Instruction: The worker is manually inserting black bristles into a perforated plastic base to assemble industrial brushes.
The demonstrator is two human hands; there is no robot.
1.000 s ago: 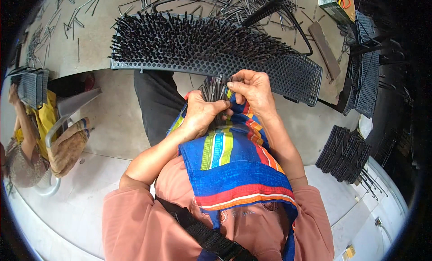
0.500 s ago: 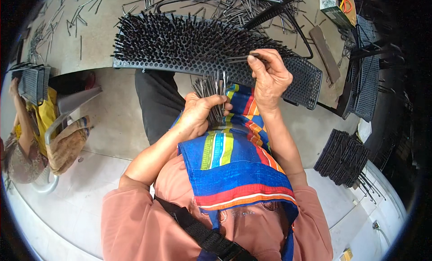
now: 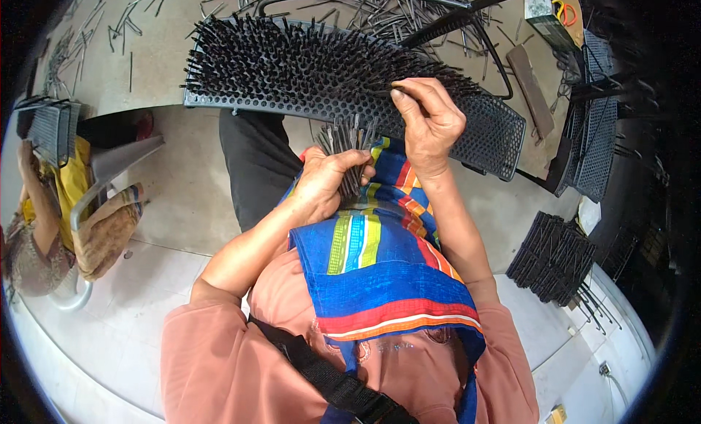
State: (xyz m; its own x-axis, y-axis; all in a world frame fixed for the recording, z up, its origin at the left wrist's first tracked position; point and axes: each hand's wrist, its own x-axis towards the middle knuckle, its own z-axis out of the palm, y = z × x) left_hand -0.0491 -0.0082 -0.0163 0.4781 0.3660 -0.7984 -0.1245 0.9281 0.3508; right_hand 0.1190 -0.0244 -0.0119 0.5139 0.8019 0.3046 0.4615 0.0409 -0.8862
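Observation:
A long black perforated panel point(image 3: 499, 132) lies across in front of me. Many thin dark sticks point(image 3: 292, 62) stand upright in its holes over the left and middle, while the right end shows bare holes. My left hand point(image 3: 321, 179) is closed round a bundle of loose dark sticks point(image 3: 347, 135) above my lap, their tips fanning upward. Thumb and fingers of my right hand point(image 3: 436, 124) are pinched together at the edge of the standing sticks. A dark stick seems to be between them, mostly lost against the dark rows behind.
Loose sticks point(image 3: 365, 11) are scattered over the table beyond the panel, near a curved black metal frame point(image 3: 504, 77). A flat brown bar point(image 3: 531, 95) and a box with scissors point(image 3: 551, 18) lie right. A dark stack point(image 3: 553, 258) sits lower right. Another person's arm point(image 3: 40, 197) shows left.
My right hand has shifted slightly left, bringing its pinched fingertips against the standing sticks. The stick ends in my left hand have fanned out a little; that hand stays nearly in place.

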